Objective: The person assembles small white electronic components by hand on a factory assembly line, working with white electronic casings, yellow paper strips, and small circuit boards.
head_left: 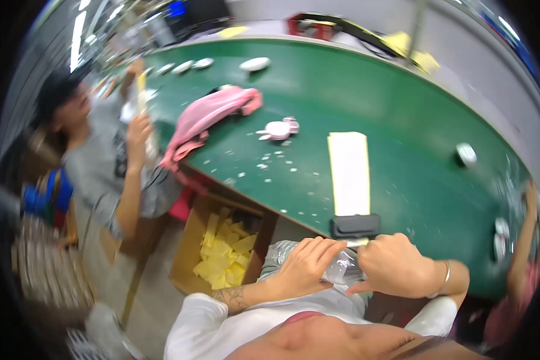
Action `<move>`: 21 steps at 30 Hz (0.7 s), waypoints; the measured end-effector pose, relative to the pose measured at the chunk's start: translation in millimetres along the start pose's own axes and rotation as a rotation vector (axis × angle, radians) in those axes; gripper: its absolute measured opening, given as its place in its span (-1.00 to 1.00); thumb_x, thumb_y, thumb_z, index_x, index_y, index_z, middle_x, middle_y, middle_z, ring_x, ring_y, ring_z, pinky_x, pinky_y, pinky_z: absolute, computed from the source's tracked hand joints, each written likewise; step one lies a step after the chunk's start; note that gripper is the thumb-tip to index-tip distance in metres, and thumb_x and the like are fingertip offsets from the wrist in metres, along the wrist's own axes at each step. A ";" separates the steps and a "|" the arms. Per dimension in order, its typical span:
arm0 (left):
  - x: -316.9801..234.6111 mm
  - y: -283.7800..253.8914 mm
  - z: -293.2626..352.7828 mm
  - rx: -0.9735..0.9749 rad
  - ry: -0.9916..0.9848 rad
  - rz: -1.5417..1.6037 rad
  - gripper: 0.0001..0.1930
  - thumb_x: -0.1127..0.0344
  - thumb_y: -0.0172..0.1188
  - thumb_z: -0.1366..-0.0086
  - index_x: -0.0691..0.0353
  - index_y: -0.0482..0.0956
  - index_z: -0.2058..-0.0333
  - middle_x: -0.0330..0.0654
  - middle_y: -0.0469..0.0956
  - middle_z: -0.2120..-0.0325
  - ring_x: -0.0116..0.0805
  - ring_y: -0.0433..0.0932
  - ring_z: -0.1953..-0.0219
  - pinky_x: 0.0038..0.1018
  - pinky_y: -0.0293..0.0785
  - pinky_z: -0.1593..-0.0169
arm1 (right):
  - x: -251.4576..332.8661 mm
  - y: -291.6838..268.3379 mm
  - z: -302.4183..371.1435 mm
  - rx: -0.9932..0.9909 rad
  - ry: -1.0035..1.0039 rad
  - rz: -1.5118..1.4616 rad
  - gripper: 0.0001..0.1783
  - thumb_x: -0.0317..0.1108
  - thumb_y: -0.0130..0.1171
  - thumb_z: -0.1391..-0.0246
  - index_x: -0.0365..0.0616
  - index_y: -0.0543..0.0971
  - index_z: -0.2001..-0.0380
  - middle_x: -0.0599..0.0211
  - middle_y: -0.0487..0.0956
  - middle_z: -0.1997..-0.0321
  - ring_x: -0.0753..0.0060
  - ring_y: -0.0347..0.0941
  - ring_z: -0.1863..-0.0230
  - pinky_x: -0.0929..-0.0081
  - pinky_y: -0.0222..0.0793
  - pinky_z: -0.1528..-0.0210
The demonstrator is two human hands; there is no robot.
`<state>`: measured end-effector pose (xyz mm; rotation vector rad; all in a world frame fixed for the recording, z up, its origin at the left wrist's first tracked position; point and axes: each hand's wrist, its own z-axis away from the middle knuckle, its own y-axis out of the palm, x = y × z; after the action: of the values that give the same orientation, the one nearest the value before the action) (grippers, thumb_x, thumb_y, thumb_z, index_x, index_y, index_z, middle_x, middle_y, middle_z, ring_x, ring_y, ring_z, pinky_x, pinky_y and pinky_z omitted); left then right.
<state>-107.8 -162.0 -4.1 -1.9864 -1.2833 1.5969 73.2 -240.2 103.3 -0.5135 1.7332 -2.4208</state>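
Note:
At the near edge of the green table, my left hand and my right hand are close together. A small pale strip lies between their fingertips, and both hands appear to pinch it; its kind is too small to make out. Below and between the hands is a clear plastic bag in my lap, partly hidden by my fingers. Just beyond my fingers rests a black oblong block on the near end of a stack of long white sheets with yellow edges.
White scraps and a pink-and-white gadget lie on the green table, near a pink cloth. White rounded devices sit farther off. A cardboard box holds yellow paper pieces. Co-workers work at left and right.

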 end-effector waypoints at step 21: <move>4.2 69.9 10.1 -0.016 0.481 0.339 -0.55 0.21 0.26 -0.06 0.21 0.41 0.07 -0.02 0.47 0.15 0.03 0.45 0.08 -0.17 0.37 0.05 | 125.3 69.7 269.7 -0.377 1.247 -0.613 -0.61 -0.16 0.27 0.30 -0.35 0.49 0.70 0.06 0.43 0.78 0.09 0.41 0.70 0.27 0.28 0.61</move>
<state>-85.0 -201.0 -58.6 -2.4946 -0.8102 1.1160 40.9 -541.7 140.7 0.8003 2.8095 -3.1168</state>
